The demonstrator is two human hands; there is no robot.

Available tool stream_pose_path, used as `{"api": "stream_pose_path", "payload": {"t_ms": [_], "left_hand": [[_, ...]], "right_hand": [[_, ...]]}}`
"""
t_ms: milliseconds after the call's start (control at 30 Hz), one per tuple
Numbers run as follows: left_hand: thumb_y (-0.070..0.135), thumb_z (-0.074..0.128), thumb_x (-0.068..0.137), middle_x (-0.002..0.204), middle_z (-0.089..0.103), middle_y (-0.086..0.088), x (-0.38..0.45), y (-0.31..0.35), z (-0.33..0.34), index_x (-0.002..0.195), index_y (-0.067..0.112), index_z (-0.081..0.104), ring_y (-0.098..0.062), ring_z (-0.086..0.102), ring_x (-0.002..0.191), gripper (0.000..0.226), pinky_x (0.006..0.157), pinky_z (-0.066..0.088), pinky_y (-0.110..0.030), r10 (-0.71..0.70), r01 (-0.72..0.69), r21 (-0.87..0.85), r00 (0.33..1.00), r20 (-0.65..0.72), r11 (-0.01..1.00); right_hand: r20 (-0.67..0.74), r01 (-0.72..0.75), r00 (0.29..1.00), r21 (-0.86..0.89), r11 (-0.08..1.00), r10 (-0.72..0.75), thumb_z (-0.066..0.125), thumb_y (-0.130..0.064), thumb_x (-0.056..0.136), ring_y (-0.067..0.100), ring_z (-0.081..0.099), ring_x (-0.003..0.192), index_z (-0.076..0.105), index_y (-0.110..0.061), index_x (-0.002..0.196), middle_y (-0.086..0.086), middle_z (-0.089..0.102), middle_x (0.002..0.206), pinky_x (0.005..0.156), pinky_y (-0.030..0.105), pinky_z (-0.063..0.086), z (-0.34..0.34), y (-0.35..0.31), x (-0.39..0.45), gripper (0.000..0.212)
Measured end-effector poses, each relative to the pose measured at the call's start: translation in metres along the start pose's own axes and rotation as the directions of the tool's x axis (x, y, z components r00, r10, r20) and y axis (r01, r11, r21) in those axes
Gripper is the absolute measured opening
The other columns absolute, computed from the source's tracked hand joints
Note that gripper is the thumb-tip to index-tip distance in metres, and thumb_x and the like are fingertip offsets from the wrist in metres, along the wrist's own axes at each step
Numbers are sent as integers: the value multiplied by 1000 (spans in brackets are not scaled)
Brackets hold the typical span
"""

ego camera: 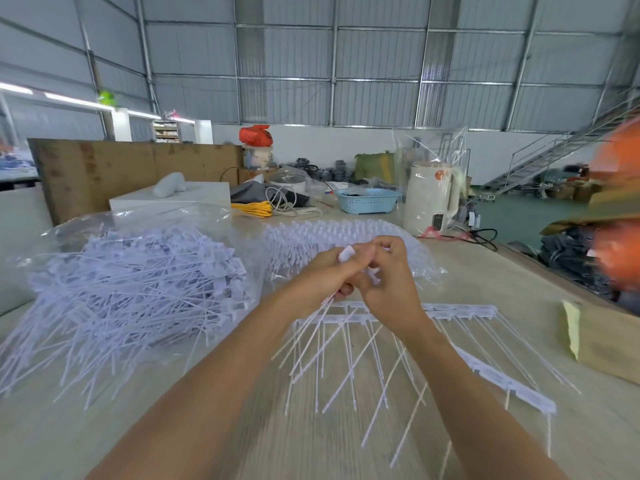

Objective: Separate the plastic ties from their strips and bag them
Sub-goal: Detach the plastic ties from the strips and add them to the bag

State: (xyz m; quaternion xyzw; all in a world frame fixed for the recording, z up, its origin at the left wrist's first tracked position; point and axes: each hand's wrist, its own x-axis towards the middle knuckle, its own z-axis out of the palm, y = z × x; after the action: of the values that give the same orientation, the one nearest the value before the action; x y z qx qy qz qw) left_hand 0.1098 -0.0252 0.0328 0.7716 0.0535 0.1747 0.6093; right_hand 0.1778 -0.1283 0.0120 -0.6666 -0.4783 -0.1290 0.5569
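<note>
Both sets of fingers are curled tight and meet above the middle of the table: the left hand (323, 271) pinches a small bunch of white plastic ties (332, 344) by their heads, one white head poking up between its thumb and forefinger, while the right hand (388, 271) closes on the same cluster of heads from the right, its fingertips touching the left hand's. The tails of the held ties fan down and toward the near edge, blurred. Just beneath the hands lies a strip (460, 310) with ties still joined to it, running left to right, and a second strip (509, 382) angles off near the right forearm. To the left, a large clear bag (145, 220) lies open on the table (346, 452), heaped with loose ties (131, 292) that spill out toward the near left. Just beyond the hands sits another clear-wrapped stack of unseparated strips (332, 233). Farther off stand a blue basket (369, 199), a white appliance (431, 199) under clear plastic, and a yellow cable coil (252, 208). A cardboard box (606, 344) sits at the right edge.
</note>
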Motion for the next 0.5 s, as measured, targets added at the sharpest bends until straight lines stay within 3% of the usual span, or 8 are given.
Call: {"api": "stream_pose_path", "payload": {"t_ms": [67,133,200,267,300,367,433,500], "left_hand": [[34,53,95,54,49,6,0,-1,-1,93,14,57,-10,38,51,21,47,31,-19,5,-6,-31,999,-51,999],[31,53,96,59,50,0,1,-1,-3,90,13,55,-11,40,51,20,48,32,-21,23,-26,-26,991,-129,999],[32,53,95,65,53,-4,2,-1,-5,86,15,58,-9,45,49,19,48,37,-21,55,-57,-6,983,-175,998],[30,56,95,65,55,-6,2,-2,-7,82,17,60,-8,47,46,18,47,38,-22,73,-79,-23,982,-176,997],[28,57,94,63,56,-5,2,-3,-9,80,18,60,-8,47,45,18,46,38,-22,71,-78,-36,983,-171,996],[27,59,93,56,55,0,2,-4,-11,77,19,60,-7,45,43,18,43,35,-20,59,-69,-55,984,-167,996],[26,61,92,52,53,4,3,-6,-13,75,19,60,-7,42,41,18,41,32,-18,58,-66,-44,984,-167,997],[27,61,92,51,50,5,4,-7,-14,74,19,59,-7,38,40,20,39,30,-17,44,-51,-41,987,-154,998]], "right_hand": [[-37,-17,999,-32,999,16,71,-4,77,1,46,92,58,-18,115,-2,38,110,77,10,39,-2,3,0,43],[-10,-102,995,-42,994,101,77,-18,74,4,49,88,53,-22,118,-7,44,108,72,10,39,-4,6,2,50],[66,-181,981,-49,982,184,74,-31,77,9,58,82,57,-23,106,-9,58,97,70,20,46,-5,9,3,34],[124,-193,972,-62,979,199,68,-33,82,14,62,65,64,-17,96,-4,65,81,65,36,52,-5,11,4,21],[133,-174,974,-71,982,182,67,-32,84,13,61,59,66,-16,92,-2,65,75,63,37,51,-4,12,4,18],[130,-127,982,-110,986,141,65,-29,85,6,53,55,64,-19,80,-6,59,65,60,30,44,-4,13,4,11],[141,-117,981,-130,985,135,64,-28,86,2,45,51,55,-27,65,-9,50,57,54,22,35,-3,14,4,23],[171,-130,974,-119,984,150,61,-26,89,3,42,51,52,-28,63,-8,46,56,53,20,32,-2,15,3,28]]}}
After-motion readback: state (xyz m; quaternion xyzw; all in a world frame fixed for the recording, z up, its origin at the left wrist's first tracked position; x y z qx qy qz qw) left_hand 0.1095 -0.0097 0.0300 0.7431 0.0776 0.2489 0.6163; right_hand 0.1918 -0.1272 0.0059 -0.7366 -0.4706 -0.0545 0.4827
